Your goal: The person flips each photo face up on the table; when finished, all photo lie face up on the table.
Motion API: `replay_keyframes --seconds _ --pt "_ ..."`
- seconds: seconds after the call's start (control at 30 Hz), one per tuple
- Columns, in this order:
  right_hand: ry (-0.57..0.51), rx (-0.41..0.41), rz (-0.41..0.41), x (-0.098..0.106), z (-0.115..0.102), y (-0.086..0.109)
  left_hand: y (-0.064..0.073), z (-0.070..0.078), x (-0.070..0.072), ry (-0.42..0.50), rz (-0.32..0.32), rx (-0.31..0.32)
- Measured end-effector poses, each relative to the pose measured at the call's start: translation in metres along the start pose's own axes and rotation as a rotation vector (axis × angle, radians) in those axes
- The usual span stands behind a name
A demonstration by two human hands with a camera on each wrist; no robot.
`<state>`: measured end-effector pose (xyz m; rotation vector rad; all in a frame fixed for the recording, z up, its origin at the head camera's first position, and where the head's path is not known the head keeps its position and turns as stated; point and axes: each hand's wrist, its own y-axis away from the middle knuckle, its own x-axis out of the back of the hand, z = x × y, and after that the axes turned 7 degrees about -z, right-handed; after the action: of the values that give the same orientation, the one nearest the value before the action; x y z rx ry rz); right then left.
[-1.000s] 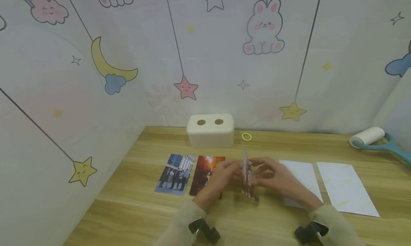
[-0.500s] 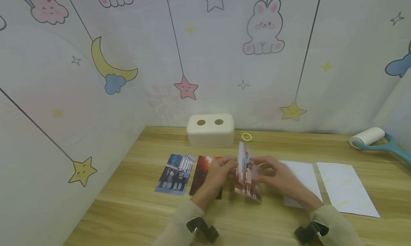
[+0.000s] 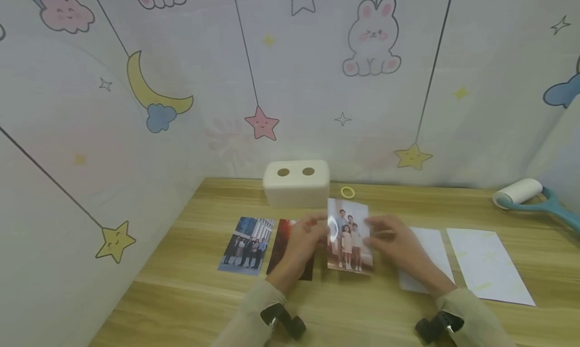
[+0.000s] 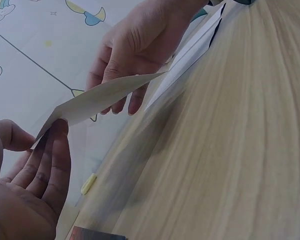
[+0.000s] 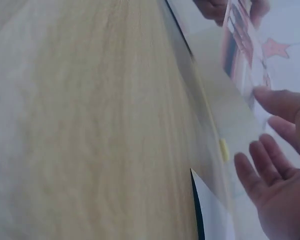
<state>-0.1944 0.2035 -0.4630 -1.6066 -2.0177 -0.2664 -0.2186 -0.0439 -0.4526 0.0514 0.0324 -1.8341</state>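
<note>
Held up above the table, a family photo (image 3: 348, 236) faces the head camera, four-sided and glossy with a bright glare on its left. My left hand (image 3: 301, 244) pinches its left edge between thumb and fingers. On the opposite edge, my right hand (image 3: 401, 249) pinches the print with thumb and forefinger; its other fingers (image 5: 262, 165) spread loosely in the right wrist view. The left wrist view shows the photo's pale back (image 4: 97, 102), bent slightly. Left of it on the table lie a photo of people in office clothes (image 3: 248, 246) and a dark red-orange photo (image 3: 281, 244), partly behind my left hand.
Two white sheets (image 3: 491, 266) lie face-up at the right, one partly under my right forearm in view. A white box with two round holes (image 3: 296, 186) stands at the back beside a yellow ring (image 3: 348, 192). A lint roller (image 3: 521, 193) lies far right.
The photo has turned from edge-on to facing the head camera, its family picture now fully showing. My hands have moved slightly apart, keeping hold of its edges.
</note>
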Motion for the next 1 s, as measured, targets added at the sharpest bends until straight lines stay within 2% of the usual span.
replay_keyframes --seconds 0.23,0.53,0.67,0.9,1.0 --pt "-0.006 -0.047 0.005 0.001 0.002 -0.001 0.000 -0.002 0.004 0.005 -0.015 -0.012" --pt "0.011 -0.041 0.019 0.004 0.004 0.000 -0.001 -0.005 0.007 -0.035 0.000 -0.063" --pt "0.010 -0.038 0.023 0.005 0.003 0.000 -0.002 -0.008 0.008 -0.105 0.018 -0.097" --pt "0.015 -0.041 0.018 0.005 0.000 0.001 -0.002 -0.011 0.009 -0.298 0.034 -0.177" --pt "0.018 -0.042 0.013 0.005 0.000 0.000 -0.002 -0.013 0.009 -0.375 0.034 -0.191"
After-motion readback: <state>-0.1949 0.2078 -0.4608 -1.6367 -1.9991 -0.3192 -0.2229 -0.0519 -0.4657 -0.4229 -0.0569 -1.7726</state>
